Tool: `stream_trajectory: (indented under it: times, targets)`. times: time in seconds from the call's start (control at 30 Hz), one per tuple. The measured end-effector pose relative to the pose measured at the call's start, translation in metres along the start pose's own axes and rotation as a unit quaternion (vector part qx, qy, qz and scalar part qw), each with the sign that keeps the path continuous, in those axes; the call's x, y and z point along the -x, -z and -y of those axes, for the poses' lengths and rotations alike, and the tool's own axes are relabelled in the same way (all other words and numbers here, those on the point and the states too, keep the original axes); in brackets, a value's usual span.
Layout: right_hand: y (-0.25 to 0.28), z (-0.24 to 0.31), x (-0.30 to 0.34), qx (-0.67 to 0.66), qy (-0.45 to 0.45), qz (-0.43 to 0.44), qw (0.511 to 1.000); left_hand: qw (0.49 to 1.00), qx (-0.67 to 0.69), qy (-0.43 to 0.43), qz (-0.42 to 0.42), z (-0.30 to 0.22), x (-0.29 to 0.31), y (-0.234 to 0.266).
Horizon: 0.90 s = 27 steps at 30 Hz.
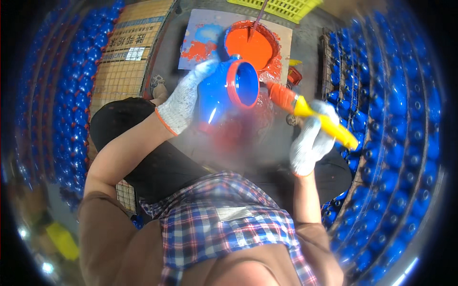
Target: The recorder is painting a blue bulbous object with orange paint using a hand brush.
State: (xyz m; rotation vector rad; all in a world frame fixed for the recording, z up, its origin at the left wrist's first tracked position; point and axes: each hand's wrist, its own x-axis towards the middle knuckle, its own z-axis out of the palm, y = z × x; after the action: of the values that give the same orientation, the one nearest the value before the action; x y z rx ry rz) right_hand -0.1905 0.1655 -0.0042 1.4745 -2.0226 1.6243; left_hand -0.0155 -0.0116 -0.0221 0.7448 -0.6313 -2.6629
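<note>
My left hand (183, 97), in a white knit glove with an orange cuff, grips a glossy blue rounded metal vessel (213, 88) by its side. The vessel is tilted, its round mouth facing right, and an orange-red coat covers the ridged collar (232, 85) around that mouth. In my gloved right hand (310, 140) is a paintbrush (303, 107) with a yellow handle. Its orange-smeared head points at the collar, close to the lower right edge of the mouth; whether it touches cannot be made out. Just beyond the vessel stands a bucket (276, 53) of orange paint (250, 50).
Under the bucket lies a board (191, 31) splashed with blue and orange. A stick (260, 14) leans in the paint. Racks of blue vessels rise at left (71, 100) and right (391, 119). A yellow crate (281, 8) sits at the back, a carton (129, 35) at back left.
</note>
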Motion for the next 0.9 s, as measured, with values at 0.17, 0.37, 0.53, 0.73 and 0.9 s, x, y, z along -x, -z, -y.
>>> stream_trajectory:
  times: [0.17, 0.37, 0.53, 0.73, 0.9]
  targets:
    - [-0.012, -0.01, -0.037, -0.099, -0.24, 0.008, 0.966, 0.981, -0.182, -0.047, 0.037, 0.004, 0.004, 0.011]
    - [-0.042, -0.007, -0.03, -0.192, -0.218, -0.02, 0.957, 0.972, -0.219, -0.081, -0.019, 0.012, 0.0, 0.01]
    - [-0.035, 0.011, -0.011, -0.116, 0.005, 0.049, 0.992, 0.993, -0.114, -0.021, -0.031, 0.012, -0.013, 0.013]
    - [-0.002, 0.02, 0.008, 0.002, 0.126, 0.197, 0.972, 0.999, -0.02, -0.001, -0.043, 0.006, -0.004, 0.001]
    - [0.006, 0.015, -0.01, -0.013, 0.07, 0.039, 0.997, 0.997, -0.075, -0.014, 0.008, 0.004, -0.007, 0.003]
